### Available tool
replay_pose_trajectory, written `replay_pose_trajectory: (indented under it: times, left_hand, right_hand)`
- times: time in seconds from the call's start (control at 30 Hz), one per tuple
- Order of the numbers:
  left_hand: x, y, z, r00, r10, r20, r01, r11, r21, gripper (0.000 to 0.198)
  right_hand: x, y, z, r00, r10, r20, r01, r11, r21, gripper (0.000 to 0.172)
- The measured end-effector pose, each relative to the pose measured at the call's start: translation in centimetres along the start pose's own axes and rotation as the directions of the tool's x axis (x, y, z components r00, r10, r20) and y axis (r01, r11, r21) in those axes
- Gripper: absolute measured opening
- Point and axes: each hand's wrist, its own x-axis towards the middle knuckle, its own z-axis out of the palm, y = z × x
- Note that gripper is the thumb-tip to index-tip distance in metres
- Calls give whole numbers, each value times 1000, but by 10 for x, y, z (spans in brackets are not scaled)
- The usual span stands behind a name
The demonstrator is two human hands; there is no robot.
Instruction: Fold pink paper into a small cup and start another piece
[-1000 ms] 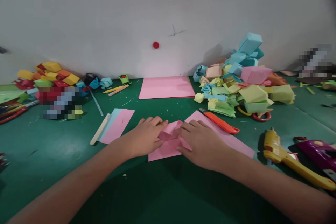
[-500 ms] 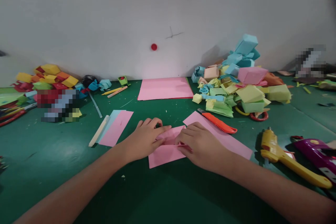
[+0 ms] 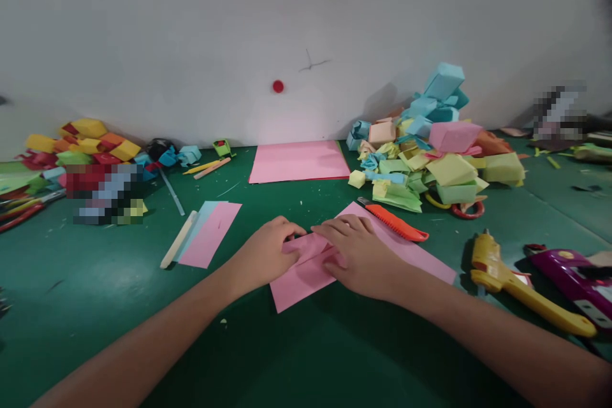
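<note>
A folded pink paper (image 3: 304, 281) lies on the green table between my hands, its lower left corner pointing toward me. My left hand (image 3: 271, 252) grips the paper's left side, thumb on top and fingers curled at the far edge. On the right part, my right hand (image 3: 359, 256) holds it with bent fingers over the far edge and the thumb on the near flap. Part of the fold is hidden under the fingers. Behind my right hand lie another pink sheet (image 3: 421, 259) and an orange utility knife (image 3: 398, 223).
Pink sheets (image 3: 300, 162) lie by the white partition (image 3: 191, 51). Folded paper boxes (image 3: 452, 169) pile up at right, near a yellow glue gun (image 3: 526, 293) and a purple tool (image 3: 574, 277). Paper strips (image 3: 210, 236) and a pale stick (image 3: 179, 240) are at left.
The pink paper has turned slightly, its near left corner now lower. My right hand's fingers have moved up over its far edge, and the opened fold looks flatter.
</note>
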Motion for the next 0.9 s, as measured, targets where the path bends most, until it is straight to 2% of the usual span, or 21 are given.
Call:
replay_pose_trajectory:
  times: [0.1,0.17,0.27,0.33,0.5,0.63,0.7,0.77,0.9]
  left_hand:
    - [0,4,-2,999,-3,33,2,1000,22,18]
    - [0,7,-4,998,10,61,-11,1000,25,11]
    - [-2,12,-7,994,36,107,-38,999,17,12]
    - [-4,16,-9,991,39,128,-40,999,8,19]
    - [-12,24,-17,970,-13,241,0,999,53,38]
    - [-19,29,-23,957,-53,284,47,998,29,41]
    - [-20,30,-24,953,-65,297,67,998,5,45]
    - [-20,29,-21,953,-77,294,61,996,65,44]
    - [-18,25,-13,970,-58,238,16,984,176,38]
  right_hand:
    - [3,-2,-5,999,1,-39,0,1000,22,52]
    - [6,-3,-8,998,-12,-62,15,999,36,43]
    - [12,-1,-9,998,-34,-60,38,998,59,20]
    - [14,1,-9,998,-31,-54,35,997,66,14]
    - [11,2,-8,997,-16,-73,20,999,44,11]
    - [7,0,-9,995,-32,-89,28,998,-48,14]
    - [7,-1,-8,996,-28,-84,21,996,-83,17]
    - [7,-1,-7,997,-17,-75,10,996,-90,19]
    - [2,-2,-12,998,-42,-55,42,999,13,20]
